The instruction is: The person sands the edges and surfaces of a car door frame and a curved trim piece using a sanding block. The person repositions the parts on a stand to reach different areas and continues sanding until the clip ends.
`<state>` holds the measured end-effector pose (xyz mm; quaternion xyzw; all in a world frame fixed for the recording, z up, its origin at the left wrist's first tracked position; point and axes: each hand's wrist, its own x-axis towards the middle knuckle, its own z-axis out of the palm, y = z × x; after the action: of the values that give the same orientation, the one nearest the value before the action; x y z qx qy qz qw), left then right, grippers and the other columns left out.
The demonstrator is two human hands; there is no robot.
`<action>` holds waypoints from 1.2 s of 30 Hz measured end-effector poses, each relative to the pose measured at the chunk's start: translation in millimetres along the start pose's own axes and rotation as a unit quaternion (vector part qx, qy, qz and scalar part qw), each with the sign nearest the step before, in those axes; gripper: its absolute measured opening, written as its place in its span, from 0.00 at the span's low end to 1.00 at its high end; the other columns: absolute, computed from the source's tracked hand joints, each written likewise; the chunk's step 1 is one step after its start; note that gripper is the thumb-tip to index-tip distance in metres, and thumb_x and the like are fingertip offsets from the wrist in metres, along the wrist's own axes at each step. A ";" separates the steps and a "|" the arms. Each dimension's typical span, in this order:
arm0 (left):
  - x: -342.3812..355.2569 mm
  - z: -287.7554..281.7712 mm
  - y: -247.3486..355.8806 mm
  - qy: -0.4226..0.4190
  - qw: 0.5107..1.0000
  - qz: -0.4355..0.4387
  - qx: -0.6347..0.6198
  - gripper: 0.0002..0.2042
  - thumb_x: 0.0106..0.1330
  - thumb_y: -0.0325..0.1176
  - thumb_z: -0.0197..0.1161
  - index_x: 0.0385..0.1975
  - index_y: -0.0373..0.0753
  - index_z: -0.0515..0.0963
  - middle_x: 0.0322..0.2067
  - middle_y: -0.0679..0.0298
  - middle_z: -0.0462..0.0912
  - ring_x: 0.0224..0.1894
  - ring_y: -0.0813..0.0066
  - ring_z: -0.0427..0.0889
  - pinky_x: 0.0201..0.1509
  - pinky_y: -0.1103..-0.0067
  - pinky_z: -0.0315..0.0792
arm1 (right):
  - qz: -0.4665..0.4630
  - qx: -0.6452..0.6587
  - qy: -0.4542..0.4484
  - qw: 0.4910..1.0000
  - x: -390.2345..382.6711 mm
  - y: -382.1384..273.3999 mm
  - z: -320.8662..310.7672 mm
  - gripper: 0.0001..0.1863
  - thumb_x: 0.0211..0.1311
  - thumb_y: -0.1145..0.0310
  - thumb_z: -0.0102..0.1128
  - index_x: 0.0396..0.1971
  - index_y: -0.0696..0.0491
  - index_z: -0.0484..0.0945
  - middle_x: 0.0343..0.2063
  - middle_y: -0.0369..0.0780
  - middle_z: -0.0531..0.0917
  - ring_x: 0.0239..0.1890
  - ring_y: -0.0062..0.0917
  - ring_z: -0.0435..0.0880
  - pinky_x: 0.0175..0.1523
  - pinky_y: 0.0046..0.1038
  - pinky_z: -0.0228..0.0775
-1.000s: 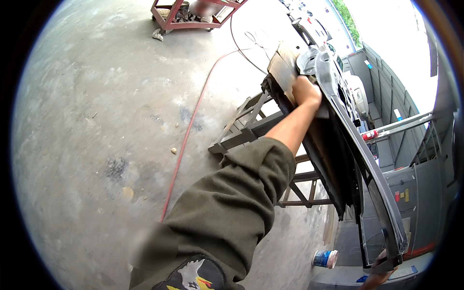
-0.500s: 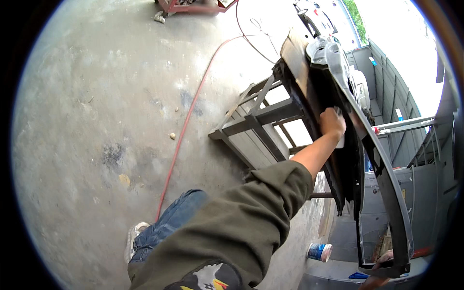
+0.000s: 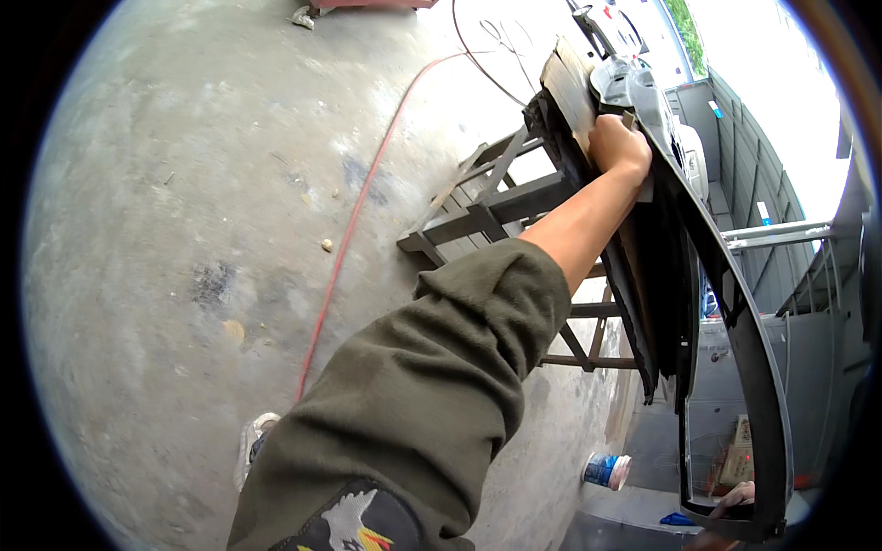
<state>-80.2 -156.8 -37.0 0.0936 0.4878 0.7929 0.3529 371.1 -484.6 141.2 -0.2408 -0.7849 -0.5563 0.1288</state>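
A dark car body panel (image 3: pixel 762 367) stretches down the right side, with a long frame-like opening at its near end. My left hand (image 3: pixel 620 147) is closed in a fist over its upper inner side. A small yellowish tip and a pale flat piece (image 3: pixel 647 190) show beside the fist; I cannot make out what they belong to. At the lower right, my right hand (image 3: pixel 738 496) is wrapped round the panel's near end, partly hidden by it. A brown sheet-like strip (image 3: pixel 570 87) lies along the panel's far left edge.
Under the panel stands a grey metal frame stand (image 3: pixel 487 216). A red hose (image 3: pixel 358 207) crosses the concrete floor to its left. A blue and white bucket (image 3: pixel 606 471) stands at the lower right. A red metal object (image 3: pixel 372 4) is at the far edge.
My left hand has moved farther up along the panel, away from me, still closed. My left forearm reaches farther forward. The right hand stays at the panel's near end.
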 end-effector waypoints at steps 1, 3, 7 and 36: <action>-2.7 2.7 -3.5 0.035 0.998 -0.005 -0.047 0.07 0.63 0.28 0.67 0.33 0.30 0.83 0.33 0.42 0.86 0.40 0.42 0.86 0.45 0.58 0.78 | -0.030 0.008 -0.011 0.999 3.7 3.4 -2.7 0.21 0.60 0.62 0.74 0.46 0.63 0.82 0.44 0.53 0.85 0.43 0.45 0.86 0.48 0.47 0.79; -5.5 8.9 -7.4 0.086 0.992 -0.001 -0.097 0.08 0.65 0.30 0.67 0.34 0.29 0.83 0.33 0.42 0.86 0.40 0.42 0.85 0.45 0.57 0.77 | -0.028 0.074 -0.002 0.997 0.2 16.6 -6.2 0.20 0.61 0.63 0.73 0.44 0.63 0.83 0.42 0.53 0.85 0.43 0.46 0.86 0.48 0.47 0.79; -28.8 12.6 3.2 0.074 0.983 -0.020 -0.167 0.22 0.75 0.46 0.55 0.36 0.28 0.82 0.35 0.40 0.85 0.43 0.37 0.84 0.49 0.55 0.74 | -0.098 0.115 -0.047 0.987 -20.9 54.0 -6.4 0.18 0.61 0.64 0.72 0.42 0.62 0.83 0.39 0.52 0.86 0.41 0.42 0.86 0.45 0.45 0.79; -80.6 10.3 -6.7 -0.197 0.843 -0.162 -0.473 0.33 0.81 0.57 0.36 0.76 0.40 0.55 0.66 0.45 0.72 0.70 0.46 0.69 0.72 0.70 0.61 | 0.241 0.525 -0.022 0.816 29.9 11.6 15.1 0.16 0.71 0.59 0.56 0.41 0.59 0.78 0.31 0.45 0.78 0.30 0.33 0.76 0.34 0.33 0.69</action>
<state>-12.9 -200.2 -21.6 -0.0108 -0.0185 0.8240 0.5662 352.6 -460.3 159.4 -0.3303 -0.8772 -0.0058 0.3484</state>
